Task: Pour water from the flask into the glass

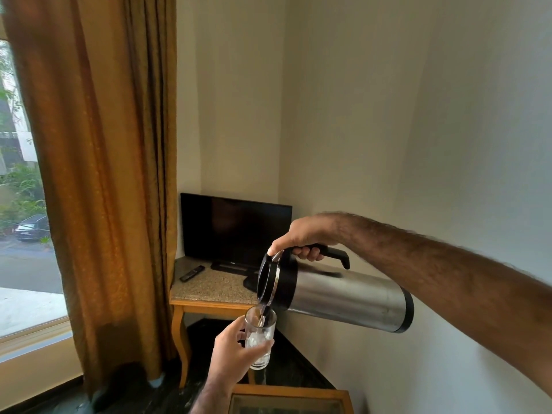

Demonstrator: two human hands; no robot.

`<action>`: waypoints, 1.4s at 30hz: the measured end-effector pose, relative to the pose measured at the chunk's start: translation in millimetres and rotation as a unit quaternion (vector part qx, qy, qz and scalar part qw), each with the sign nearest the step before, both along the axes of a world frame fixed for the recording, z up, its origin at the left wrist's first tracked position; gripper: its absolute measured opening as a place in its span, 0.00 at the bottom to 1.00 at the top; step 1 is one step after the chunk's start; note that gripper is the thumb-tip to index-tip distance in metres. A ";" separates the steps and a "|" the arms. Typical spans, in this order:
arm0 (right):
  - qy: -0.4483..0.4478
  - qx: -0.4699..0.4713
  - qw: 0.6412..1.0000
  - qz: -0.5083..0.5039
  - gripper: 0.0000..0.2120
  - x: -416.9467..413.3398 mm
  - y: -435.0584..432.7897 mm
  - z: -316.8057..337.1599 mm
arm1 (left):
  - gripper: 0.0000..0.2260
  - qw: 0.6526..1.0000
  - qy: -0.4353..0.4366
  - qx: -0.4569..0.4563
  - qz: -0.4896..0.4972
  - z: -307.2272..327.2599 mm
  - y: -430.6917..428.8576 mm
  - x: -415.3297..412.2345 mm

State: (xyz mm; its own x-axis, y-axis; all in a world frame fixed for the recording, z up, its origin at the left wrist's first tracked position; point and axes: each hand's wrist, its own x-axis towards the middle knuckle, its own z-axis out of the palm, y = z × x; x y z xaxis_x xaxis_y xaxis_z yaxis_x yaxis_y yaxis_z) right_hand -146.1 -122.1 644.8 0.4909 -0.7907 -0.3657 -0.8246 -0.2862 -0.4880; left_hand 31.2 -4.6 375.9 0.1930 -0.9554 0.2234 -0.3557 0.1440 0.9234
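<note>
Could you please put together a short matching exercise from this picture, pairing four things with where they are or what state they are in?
Things:
1. flask
2. glass
3. remote control
4. television

States:
A. lying on the stone-topped corner table
B. held in the left hand, partly filled
C. screen dark, standing in the corner
D. tipped nearly level by the right hand, spout over the rim

Pairs: 1-D, 2-B, 3-A, 4-C

Daylight from the window (21, 174) at left; edges bowed by wide-angle
</note>
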 end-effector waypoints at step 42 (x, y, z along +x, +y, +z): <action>0.035 -0.015 0.999 -0.003 0.28 11.4 -11.9 9.7 | 0.22 1.000 0.002 0.004 0.005 -1.4 -4.0 -3.9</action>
